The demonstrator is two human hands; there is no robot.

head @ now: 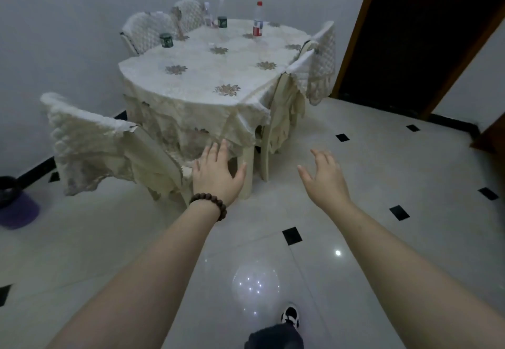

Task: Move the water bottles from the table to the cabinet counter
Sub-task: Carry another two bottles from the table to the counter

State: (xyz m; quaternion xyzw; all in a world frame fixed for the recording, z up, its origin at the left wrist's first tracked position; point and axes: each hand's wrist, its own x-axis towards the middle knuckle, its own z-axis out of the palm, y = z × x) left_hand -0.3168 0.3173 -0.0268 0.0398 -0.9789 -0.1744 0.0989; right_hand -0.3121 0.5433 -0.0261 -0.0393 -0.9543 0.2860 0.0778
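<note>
Both hands, left hand (217, 169) and right hand (325, 175), empty with fingers spread, above floor. Red-label bottle (257, 20) upright on far table (207, 81); two green-label bottles (222, 18) left of it.

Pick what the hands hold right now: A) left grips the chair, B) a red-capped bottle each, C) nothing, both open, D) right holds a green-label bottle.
C: the left hand and right hand are both spread open above the floor, short of the table, where the red-capped bottle stands.

Four water bottles stood upright on the far part of the table (196, 81), well apart. One had a red cap and red label (258, 19). A clear bottle with a dark green label (222, 14) stood beside a pink-labelled bottle (207, 15). Another green-labelled bottle (166, 39) stood near the left edge, its upper part hard to make out.
</note>
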